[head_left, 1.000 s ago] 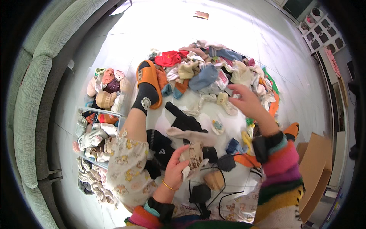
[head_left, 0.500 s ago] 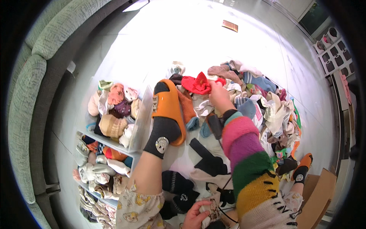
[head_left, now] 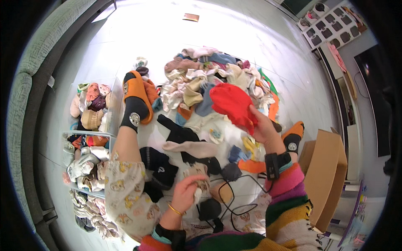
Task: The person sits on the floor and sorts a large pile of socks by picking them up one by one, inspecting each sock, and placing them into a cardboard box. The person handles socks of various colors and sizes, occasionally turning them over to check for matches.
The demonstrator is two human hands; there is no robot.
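Right hand: the right hand [head_left: 261, 125] is now lifting a bright red, soft knitted sock [head_left: 232, 104] clear of the pile, fingers pinched shut on its lower edge; half a second ago it was reaching far into the heap toward the red piece, so the pick is looking finished.
Red sock: it is hanging above the near edge of the big mixed heap of small socks [head_left: 209, 83], spread on the white floor [head_left: 167, 33], no longer lying among the others.
Left hand: the left hand [head_left: 186, 192] is curling loosely around a beige patterned sock [head_left: 199, 173] low in front of the person; it has been keeping hold of that piece through both earlier pictures.
Nearby: a black cable [head_left: 234, 196] is looping just beside the left hand, with dark socks lying around it.
Legs: an orange slipper over a black sock [head_left: 136, 104] is resting between the heap and the clear plastic bins of paired socks [head_left: 90, 138] on the left.
Reading: with one sock in each hand, the sorting seems to be moving from searching to comparing or placing.
Box: a brown cardboard box [head_left: 326, 167] is standing to the right, untouched.
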